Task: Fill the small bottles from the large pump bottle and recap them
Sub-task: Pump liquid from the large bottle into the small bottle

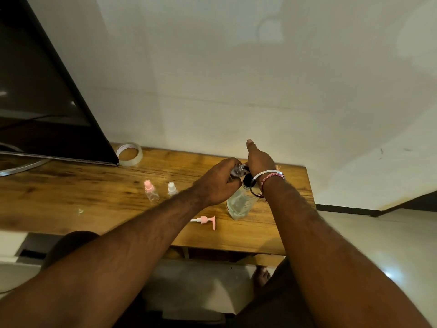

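Observation:
My left hand (pixel 218 183) grips a small clear bottle (pixel 238 171), uncapped and tilted, with its mouth at the black pump head (pixel 247 179) of the large pump bottle (pixel 240 203). The large bottle is clear, holds liquid and stands near the table's right end. My right hand (pixel 259 159) sits over the pump head with the thumb stretched out; its fingers are hidden. A pink pump cap (pixel 206 220) lies on the table in front of the large bottle. Two more small bottles stand to the left, one with a pink cap (pixel 151 191) and one with a white cap (pixel 172 188).
The wooden table (pixel 71 185) stands against a white wall. A dark monitor (pixel 42 91) on a metal stand fills its left end, with a roll of clear tape (pixel 128 153) beside it. The table's right edge is close to my right wrist.

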Available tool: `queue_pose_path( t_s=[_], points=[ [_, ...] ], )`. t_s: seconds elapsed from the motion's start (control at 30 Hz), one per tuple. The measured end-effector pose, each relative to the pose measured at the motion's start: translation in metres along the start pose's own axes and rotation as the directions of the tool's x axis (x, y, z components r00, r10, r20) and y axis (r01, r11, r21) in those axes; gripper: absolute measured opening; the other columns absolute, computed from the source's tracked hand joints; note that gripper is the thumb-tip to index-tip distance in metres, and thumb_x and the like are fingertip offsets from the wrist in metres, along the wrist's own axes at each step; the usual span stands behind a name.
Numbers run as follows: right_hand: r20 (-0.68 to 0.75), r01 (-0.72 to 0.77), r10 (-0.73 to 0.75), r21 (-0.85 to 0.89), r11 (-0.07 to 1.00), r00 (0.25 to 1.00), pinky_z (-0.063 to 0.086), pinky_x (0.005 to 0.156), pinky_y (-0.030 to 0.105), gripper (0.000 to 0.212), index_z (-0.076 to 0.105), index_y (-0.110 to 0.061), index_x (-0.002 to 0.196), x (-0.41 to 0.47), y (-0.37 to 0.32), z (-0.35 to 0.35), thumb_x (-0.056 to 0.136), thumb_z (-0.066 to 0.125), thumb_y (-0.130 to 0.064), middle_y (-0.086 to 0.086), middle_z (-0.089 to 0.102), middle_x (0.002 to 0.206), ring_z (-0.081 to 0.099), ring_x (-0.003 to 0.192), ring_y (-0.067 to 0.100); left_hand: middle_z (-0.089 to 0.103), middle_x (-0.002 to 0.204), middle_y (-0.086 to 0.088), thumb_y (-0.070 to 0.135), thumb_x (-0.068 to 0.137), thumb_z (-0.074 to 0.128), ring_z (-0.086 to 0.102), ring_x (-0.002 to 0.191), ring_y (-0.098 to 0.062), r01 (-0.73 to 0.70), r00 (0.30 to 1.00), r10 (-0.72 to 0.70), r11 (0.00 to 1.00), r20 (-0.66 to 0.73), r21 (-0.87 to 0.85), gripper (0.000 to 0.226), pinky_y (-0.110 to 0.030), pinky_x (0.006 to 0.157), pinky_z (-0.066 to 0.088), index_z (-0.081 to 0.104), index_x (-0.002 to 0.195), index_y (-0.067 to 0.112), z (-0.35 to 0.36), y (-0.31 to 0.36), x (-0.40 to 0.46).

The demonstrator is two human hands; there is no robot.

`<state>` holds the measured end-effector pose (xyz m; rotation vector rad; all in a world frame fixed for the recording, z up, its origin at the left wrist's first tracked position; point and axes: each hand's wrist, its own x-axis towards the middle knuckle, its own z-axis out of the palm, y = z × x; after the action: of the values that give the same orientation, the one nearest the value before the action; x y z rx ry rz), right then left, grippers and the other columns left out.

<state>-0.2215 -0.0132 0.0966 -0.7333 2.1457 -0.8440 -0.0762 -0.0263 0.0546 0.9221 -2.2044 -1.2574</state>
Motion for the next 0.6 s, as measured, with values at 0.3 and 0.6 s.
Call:
queue_pose_path(
  t_s=[0.3, 0.6],
  points=[
    [-0.080, 0.035, -0.048, -0.158, 0.987, 0.996, 0.042, 0.084, 0.035, 0.066, 0.058, -0.016, 0.066, -0.0040, 0.0005, -0.0028, 0.100, 0.027, -0.063, 0.016, 0.068, 0.105, 0.058, 0.090, 0.031, 0.063, 0.105, 0.004, 0.012, 0.095, 0.063, 0.062, 0.094, -0.012, 0.002, 1.000, -0.002, 1.000, 0.000, 0.021, 0.021, -0.036, 0.077, 0.056, 0.059, 0.114, 0.021, 0.0019, -0.0012, 0.0012],
    [0.002, -0.052, 0.052, 0.080, 0.995, 0.999, 0.049, 0.096, 0.044, 0.074, 0.070, -0.012, 0.088, -0.0025, -0.0043, -0.0012, 0.088, 0.033, -0.076, 0.012, 0.071, 0.100, 0.066, 0.094, 0.032, 0.065, 0.110, 0.004, 0.012, 0.094, 0.062, 0.064, 0.097, -0.010, 0.023, 1.000, -0.024, 0.999, -0.014, -0.028, 0.028, -0.035, 0.079, 0.056, 0.061, 0.120, 0.022, -0.0020, 0.0016, -0.0003]
  ],
)
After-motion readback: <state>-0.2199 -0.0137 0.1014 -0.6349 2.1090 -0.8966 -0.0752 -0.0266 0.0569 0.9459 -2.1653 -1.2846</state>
